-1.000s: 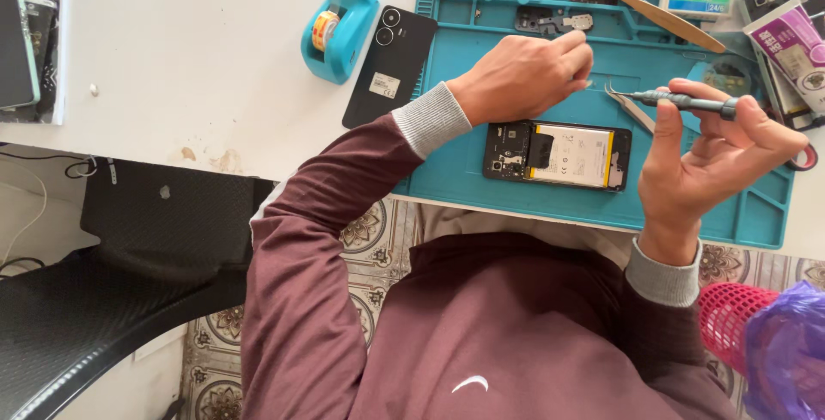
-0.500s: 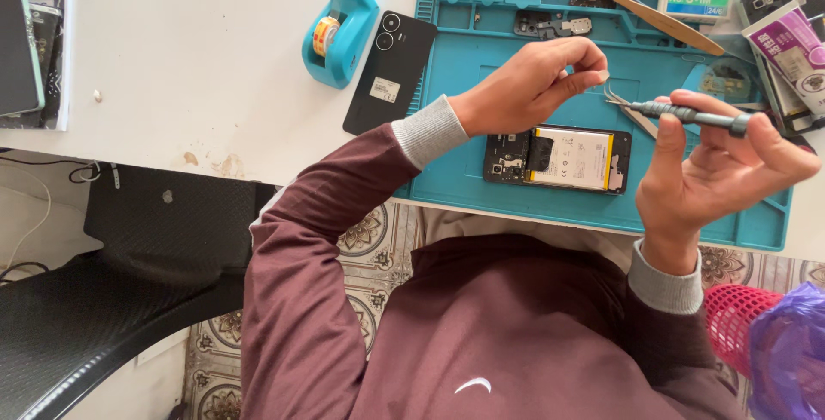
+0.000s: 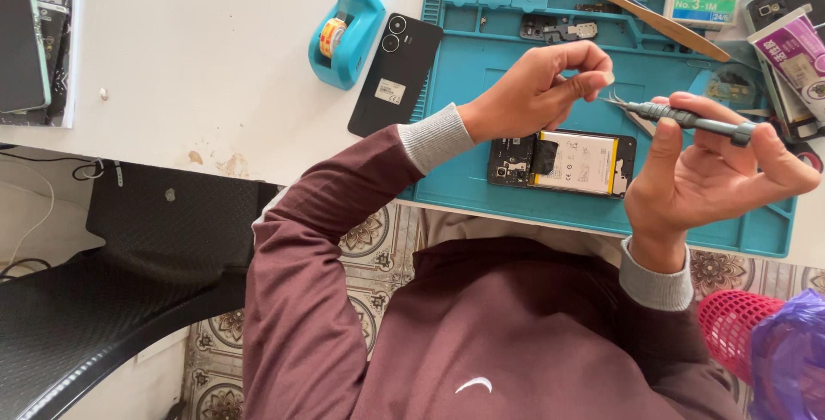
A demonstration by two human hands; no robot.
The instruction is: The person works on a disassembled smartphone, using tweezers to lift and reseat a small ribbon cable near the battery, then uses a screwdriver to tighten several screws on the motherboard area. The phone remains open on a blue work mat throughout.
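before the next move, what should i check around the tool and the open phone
1. Tool firmly held in right hand: ok.
2. Tool tip close to left hand: ok.
3. Small part pinched in the left hand: cannot tell.
4. Open phone lying flat on the blue mat: ok.
5. Back cover lying apart from both hands: ok.
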